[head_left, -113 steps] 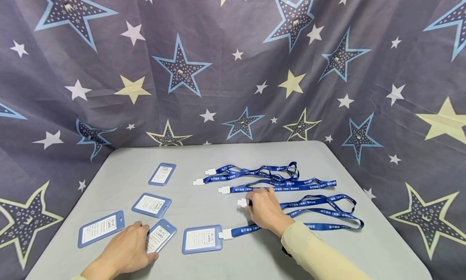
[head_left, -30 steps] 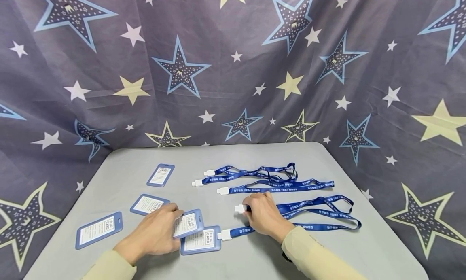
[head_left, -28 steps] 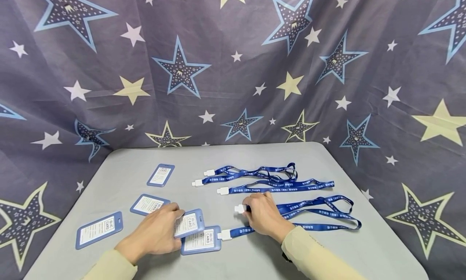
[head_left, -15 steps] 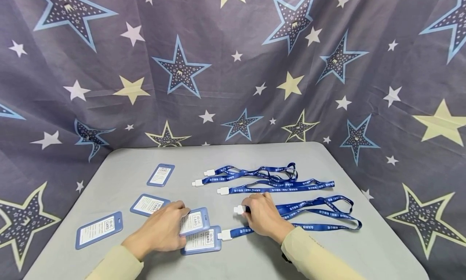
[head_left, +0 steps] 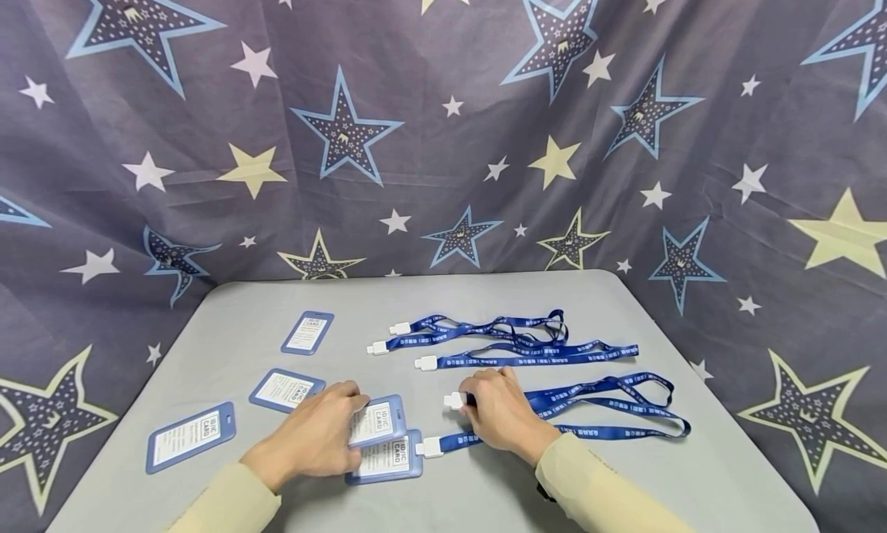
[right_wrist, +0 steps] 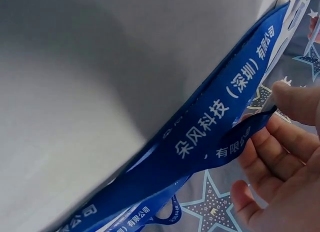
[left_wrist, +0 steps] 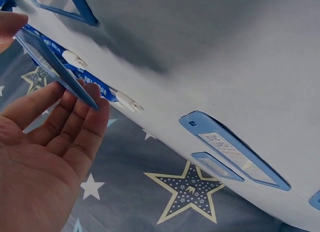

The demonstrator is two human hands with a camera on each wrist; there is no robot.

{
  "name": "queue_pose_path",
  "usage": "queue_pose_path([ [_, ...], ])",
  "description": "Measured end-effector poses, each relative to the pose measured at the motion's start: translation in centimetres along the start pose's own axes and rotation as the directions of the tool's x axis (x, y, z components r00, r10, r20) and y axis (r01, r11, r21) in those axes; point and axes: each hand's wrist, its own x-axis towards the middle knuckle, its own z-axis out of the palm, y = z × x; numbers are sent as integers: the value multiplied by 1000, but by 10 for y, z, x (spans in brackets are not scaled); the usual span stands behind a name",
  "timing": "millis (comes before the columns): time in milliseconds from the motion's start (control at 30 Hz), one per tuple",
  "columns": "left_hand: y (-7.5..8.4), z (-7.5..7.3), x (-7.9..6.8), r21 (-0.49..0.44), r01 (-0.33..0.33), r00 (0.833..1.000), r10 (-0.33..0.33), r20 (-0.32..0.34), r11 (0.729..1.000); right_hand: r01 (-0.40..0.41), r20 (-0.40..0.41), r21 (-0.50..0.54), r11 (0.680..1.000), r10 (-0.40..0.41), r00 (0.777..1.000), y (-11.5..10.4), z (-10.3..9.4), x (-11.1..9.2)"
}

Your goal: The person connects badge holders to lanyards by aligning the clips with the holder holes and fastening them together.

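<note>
My left hand (head_left: 312,433) pinches a blue ID card holder (head_left: 379,419) between thumb and fingers, slot end pointing right. In the left wrist view this card holder (left_wrist: 62,70) is tilted above the table. Below it in the head view lies a second card holder (head_left: 388,457), joined to the white clip (head_left: 431,447) of a blue lanyard. My right hand (head_left: 506,413) pinches another blue lanyard (head_left: 578,390) just behind its white clip (head_left: 453,400), which points left toward the held card holder, a gap between them. The right wrist view shows the printed ribbon (right_wrist: 247,132) at the fingertips.
Three more card holders lie at the left: one far back (head_left: 308,333), one partly behind my left hand (head_left: 280,388), one near the left edge (head_left: 190,437). Several lanyards (head_left: 485,333) with white clips stretch across the back right. A star-patterned curtain (head_left: 443,132) hangs behind the table.
My left hand has picked the card holder up from the left and carried it right, over the joined card holder, still inching right lately. My right hand has barely moved, keeping its pinch on the lanyard.
</note>
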Motion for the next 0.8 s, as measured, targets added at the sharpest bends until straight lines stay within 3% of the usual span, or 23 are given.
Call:
queue_pose_path([
  [800,7,1,12,-9,-15,999,15,41,1000,38,-6,4,999,-37,999,-1,-2,-1],
])
